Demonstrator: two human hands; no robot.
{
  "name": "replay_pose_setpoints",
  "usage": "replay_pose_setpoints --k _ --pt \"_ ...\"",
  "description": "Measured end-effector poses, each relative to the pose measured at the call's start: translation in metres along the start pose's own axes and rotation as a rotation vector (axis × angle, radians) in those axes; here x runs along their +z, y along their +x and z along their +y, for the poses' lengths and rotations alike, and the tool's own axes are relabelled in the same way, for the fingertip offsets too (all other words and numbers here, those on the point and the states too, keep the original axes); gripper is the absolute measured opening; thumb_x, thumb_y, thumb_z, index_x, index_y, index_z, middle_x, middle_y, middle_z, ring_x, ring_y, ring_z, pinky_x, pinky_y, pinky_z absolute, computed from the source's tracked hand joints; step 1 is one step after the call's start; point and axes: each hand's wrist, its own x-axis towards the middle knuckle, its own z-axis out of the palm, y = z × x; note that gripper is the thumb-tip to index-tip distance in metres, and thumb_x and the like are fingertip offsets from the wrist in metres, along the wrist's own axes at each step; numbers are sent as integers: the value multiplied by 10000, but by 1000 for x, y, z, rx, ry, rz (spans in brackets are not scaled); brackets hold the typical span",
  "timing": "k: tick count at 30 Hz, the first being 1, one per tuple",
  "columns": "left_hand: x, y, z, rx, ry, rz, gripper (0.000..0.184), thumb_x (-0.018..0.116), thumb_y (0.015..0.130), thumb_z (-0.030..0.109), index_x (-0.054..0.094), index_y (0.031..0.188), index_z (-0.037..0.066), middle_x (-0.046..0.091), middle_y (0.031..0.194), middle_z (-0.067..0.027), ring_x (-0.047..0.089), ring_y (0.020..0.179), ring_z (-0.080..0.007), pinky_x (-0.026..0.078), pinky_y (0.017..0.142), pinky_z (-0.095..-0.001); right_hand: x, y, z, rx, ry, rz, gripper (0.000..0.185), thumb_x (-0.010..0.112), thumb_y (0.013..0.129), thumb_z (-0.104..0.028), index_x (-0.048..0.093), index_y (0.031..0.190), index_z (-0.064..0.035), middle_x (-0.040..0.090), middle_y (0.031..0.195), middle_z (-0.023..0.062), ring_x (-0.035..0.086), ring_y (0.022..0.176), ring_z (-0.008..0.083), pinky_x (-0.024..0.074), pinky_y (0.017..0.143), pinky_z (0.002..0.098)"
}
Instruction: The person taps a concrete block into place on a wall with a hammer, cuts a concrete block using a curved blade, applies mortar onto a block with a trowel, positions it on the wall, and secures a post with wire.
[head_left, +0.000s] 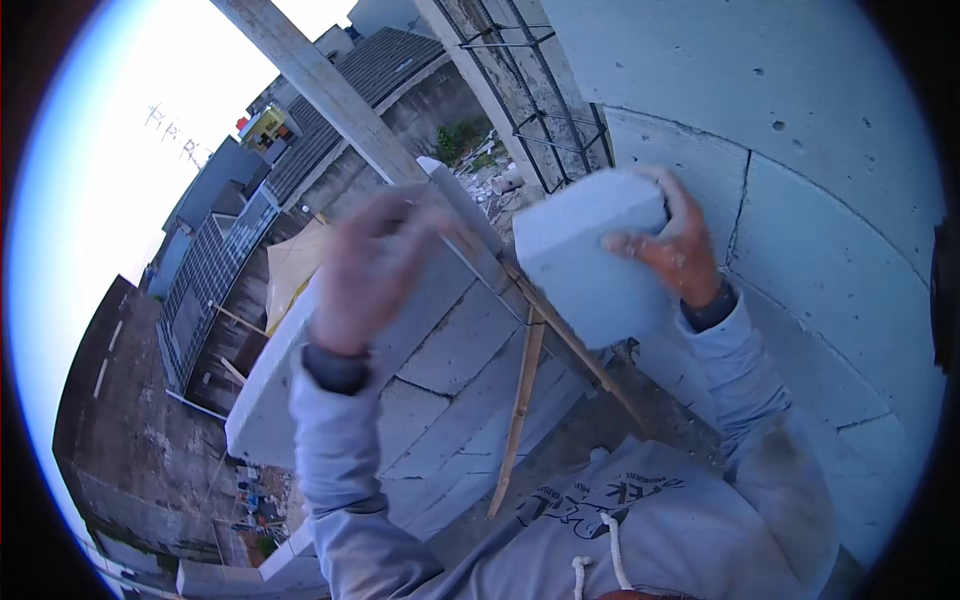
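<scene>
In the head view, the right hand (690, 245) has a partly open grip, thumb and fingers clamped on one end of a pale block (585, 250) beside the rebar (518, 128). The left hand (365, 275), blurred, is loosely open, apparently empty. Held one-handed, the block could twist free or knock the wooden strip (519, 415).
</scene>
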Motion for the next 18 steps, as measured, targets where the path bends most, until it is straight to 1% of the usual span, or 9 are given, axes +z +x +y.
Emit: replay_pose_setpoints --k 1,2,4,7,8,11,14,17,18 --pt "-18 5 -15 -18 -45 81 367 685 854 324 661 1053 16 673 875 -89 636 789 -160 500 714 -273 0 9 -7 -3 -15 45 705 837 663 -419 527 1156 -22 626 986 139 622 922 221 508 789 351" --pt "-35 12 -33 -38 -93 164 338 668 873 307 665 1041 14 669 870 -66 620 787 -133 488 703 -257 0 18 -15 -63 -46 80 689 833 671 -411 529 1151 -21 629 968 133 627 900 221 512 776 350" --pt "-68 32 -70 -57 -86 235 321 639 900 306 662 1043 19 651 853 -31 594 758 -108 471 677 -237 6 39 -28 -185 -112 140 656 825 688 -393 531 1140 -20 635 931 120 636 856 222 520 748 346" --pt "-89 67 -101 -212 -282 200 331 619 914 318 657 1058 22 631 835 -17 563 718 -84 456 662 -217 20 77 -28 -348 -100 203 625 812 710 -384 533 1136 -20 636 903 107 639 810 220 525 729 345" --pt "-92 83 -119 -200 -351 121 370 609 916 361 653 1049 18 623 824 -10 553 705 -73 450 649 -216 25 87 -31 -316 -55 206 638 824 690 -382 534 1127 -19 636 924 127 640 838 236 520 749 362" --pt "-85 132 -152 -153 -207 -71 405 576 929 368 604 1145 27 635 935 -31 590 778 -93 458 661 -238 56 110 -40 -440 -254 403 607 819 692 -325 504 1109 -16 604 935 149 615 862 269 501 776 407" --pt "-67 161 -155 -169 -414 -136 400 552 944 358 597 1181 39 643 1039 -73 628 900 -149 506 769 -287 83 130 -47 -462 -355 440 584 802 690 -247 456 1097 -11 550 944 185 573 897 312 475 796 448" --pt "-57 189 -174 -218 -353 -116 499 555 931 427 547 1275 66 619 1162 -111 605 1064 -218 492 899 -363 104 148 -50 -402 -487 487 585 789 683 -207 424 1094 -8 511 950 200 547 910 333 465 790 463" --pt "-54 191 -176 -196 -375 -143 573 590 893 468 537 1284 54 620 1154 -115 599 1071 -217 483 911 -361 110 154 -50 -364 -515 449 628 792 666 -232 420 1117 -1 505 997 225 540 952 363 463 798 484"
